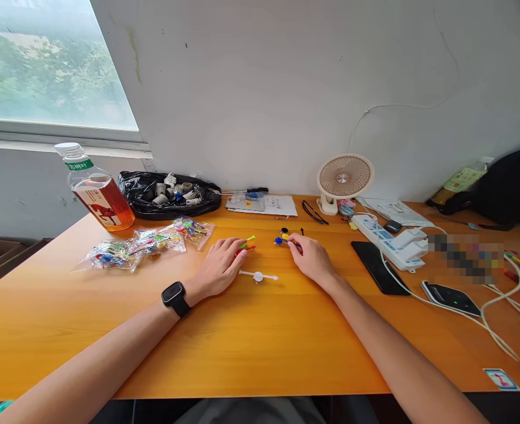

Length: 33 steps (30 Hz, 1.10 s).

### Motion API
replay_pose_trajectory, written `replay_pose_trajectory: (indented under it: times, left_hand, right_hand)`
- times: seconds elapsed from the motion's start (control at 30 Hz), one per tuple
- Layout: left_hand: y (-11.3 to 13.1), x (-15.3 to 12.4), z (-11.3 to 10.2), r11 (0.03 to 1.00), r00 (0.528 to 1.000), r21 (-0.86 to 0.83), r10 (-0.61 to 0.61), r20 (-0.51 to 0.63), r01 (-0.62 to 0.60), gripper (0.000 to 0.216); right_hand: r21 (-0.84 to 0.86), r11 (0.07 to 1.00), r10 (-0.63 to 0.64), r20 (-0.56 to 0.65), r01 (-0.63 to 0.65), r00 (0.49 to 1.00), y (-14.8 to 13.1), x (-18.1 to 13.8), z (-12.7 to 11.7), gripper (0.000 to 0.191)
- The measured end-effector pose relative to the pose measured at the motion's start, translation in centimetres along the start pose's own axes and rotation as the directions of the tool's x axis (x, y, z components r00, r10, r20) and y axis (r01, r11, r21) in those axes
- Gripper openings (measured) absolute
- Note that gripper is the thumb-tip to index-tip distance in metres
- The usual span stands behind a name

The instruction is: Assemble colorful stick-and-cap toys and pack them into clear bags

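Near the right front corner of our orange-brown wooden table (224, 353) lay a small picture card (502, 379). Our bare forearms reached forward, a black smartwatch (175, 298) on the left wrist. Just in front of our hands, between them, lay a white arrow-tipped stick with a round hub (258, 276). Our hands were apart: the left hand (219, 265) lay palm down, fingers stretched over a red arrow (246, 249) and a yellow-green stick (249, 239), though we could not tell whether it gripped either; the right hand (311, 259) pinched a blue plastic piece (280, 241) above the tabletop or on it, we could not tell which. At left lay clear bags of colourful parts (156, 242); at right, a flat black slab (377, 268) near a white power strip (390, 241). Beyond stood a bottle of amber drink (103, 197), a black plastic bag of grey fittings (136, 197) and a cream fan (345, 176), before a pale wall (242, 88).
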<state>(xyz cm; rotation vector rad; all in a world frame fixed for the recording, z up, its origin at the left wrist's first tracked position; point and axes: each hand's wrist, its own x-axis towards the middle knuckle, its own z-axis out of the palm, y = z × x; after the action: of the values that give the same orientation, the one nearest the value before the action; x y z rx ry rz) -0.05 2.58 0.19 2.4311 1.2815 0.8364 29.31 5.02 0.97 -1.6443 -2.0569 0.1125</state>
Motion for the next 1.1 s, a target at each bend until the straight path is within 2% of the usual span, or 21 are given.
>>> replay_pose_trajectory:
  times: [0.53,0.67,0.8,0.93,1.03,1.1]
  left_hand:
    - [-0.1,-0.1,0.0,1.0,1.0,0.003,0.0,0.005,0.0,0.043]
    - [0.1,0.0,-0.1,1.0,1.0,0.004,0.013,-0.001,-0.013,0.042]
    - [0.2,0.0,-0.1,1.0,1.0,-0.013,0.006,0.012,-0.006,0.043]
    - [0.1,0.0,-0.1,1.0,1.0,-0.009,0.01,0.014,-0.01,0.043]
    - [0.1,-0.1,0.0,1.0,1.0,-0.01,0.008,0.014,-0.008,0.043]
    - [0.1,-0.1,-0.1,1.0,1.0,-0.009,0.003,0.013,-0.003,0.043]
  right_hand:
    - [-0.015,1.0,-0.016,-0.014,0.016,1.0,0.3,0.0,-0.7,0.023]
    - [-0.074,0.997,0.024,0.004,-0.024,1.0,0.1,0.2,-1.5,0.022]
    - [-0.085,0.995,0.055,0.132,-0.044,0.99,0.5,0.5,-3.1,0.023]
    - [0.041,0.999,-0.014,0.259,0.003,0.966,1.2,0.7,-4.7,0.024]
    - [0.151,0.988,-0.068,0.365,0.013,0.929,1.4,0.7,-5.3,0.023]
    - [0.233,0.972,-0.119,0.463,0.009,0.878,1.3,0.5,-5.4,0.023]
